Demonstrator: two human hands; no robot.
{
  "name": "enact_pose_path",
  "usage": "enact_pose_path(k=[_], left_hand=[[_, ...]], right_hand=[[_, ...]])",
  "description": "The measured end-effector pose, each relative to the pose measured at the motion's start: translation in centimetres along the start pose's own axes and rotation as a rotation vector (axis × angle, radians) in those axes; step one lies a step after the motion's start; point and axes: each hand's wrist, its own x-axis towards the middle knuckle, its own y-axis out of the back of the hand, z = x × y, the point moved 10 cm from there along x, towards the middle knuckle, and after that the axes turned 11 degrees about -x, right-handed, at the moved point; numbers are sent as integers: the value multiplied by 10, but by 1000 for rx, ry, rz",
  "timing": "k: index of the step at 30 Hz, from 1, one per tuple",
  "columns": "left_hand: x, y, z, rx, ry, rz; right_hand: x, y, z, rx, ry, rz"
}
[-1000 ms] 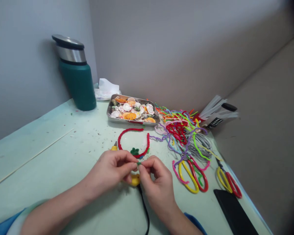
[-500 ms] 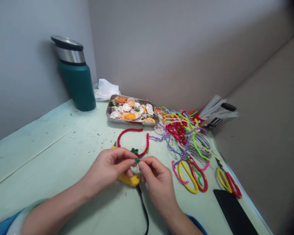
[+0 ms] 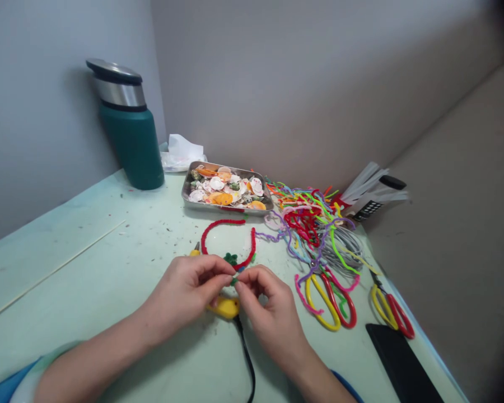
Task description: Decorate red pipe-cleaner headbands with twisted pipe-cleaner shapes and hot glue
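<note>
A small green fuzzy piece [image 3: 234, 281] is pinched between the fingertips of my left hand [image 3: 195, 285] and my right hand [image 3: 269, 296], mostly hidden by them. Just beyond my fingers lies a dark green fuzzy flower shape [image 3: 231, 258], beside a curved red pipe cleaner [image 3: 204, 235] on the table. Under my hands is a yellow tool [image 3: 224, 308], partly covered by my left hand, with a black cord [image 3: 246, 352] running toward the near edge.
Behind are a green bottle [image 3: 132, 145] and a metal tray [image 3: 227, 209] of shells. To the right lie tangled pipe cleaners [image 3: 304, 224], two pairs of scissors [image 3: 331, 302] [image 3: 390, 308] and a black flat object [image 3: 399, 358]. A thin stick [image 3: 54, 272] lies left.
My fingertips have closed further over the green piece, so less of it shows. My right hand has shifted slightly. The things on the table have stayed in place.
</note>
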Motion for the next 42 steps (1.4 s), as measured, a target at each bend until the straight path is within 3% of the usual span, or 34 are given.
enact_pose_path(k=[5,11,19,26,29,36,42], left_hand=[[-3,-2,19,259,-191,-26],[-9,-5,35,360,-374,-4],[-19,-2,46,432,-564,93],[-29,-11,51,490,-696,109],[-30,-12,52,490,-708,115],[-23,-10,46,471,-626,60],[-27,-13,50,480,-708,23]], right_hand=[[1,-5,13,174,-135,-17],[0,-18,25,469,-346,-87],[-6,-28,29,714,-429,-97],[-9,-36,28,917,-449,-78],[-9,-35,29,894,-452,-59],[-1,-12,20,505,-338,-63],[2,-10,20,432,-329,-70]])
